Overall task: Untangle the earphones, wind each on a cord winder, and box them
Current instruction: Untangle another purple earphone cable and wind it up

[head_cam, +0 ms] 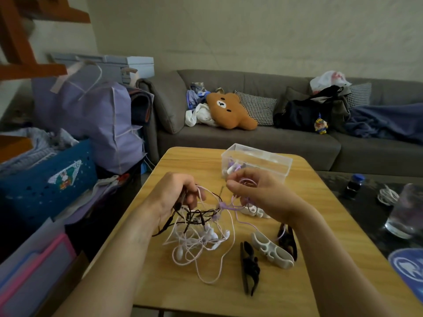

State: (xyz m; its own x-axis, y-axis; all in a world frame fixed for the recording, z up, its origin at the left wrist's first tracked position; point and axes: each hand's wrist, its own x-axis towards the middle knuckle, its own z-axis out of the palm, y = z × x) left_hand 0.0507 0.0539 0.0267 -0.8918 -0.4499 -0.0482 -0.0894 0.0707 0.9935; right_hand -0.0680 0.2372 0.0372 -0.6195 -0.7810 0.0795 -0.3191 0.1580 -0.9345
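Both my forearms reach forward side by side, bare, the hands raised a little above the tabletop (pixel 320 213) and near each other. My left hand (pixel 176 191) is curled, knuckles up, fingers closed round a bunch of cords (pixel 199 227). My right hand (pixel 251 186) sits slightly higher, palm turned inward, thumb and fingertips pinching a lilac cord (pixel 240 199).
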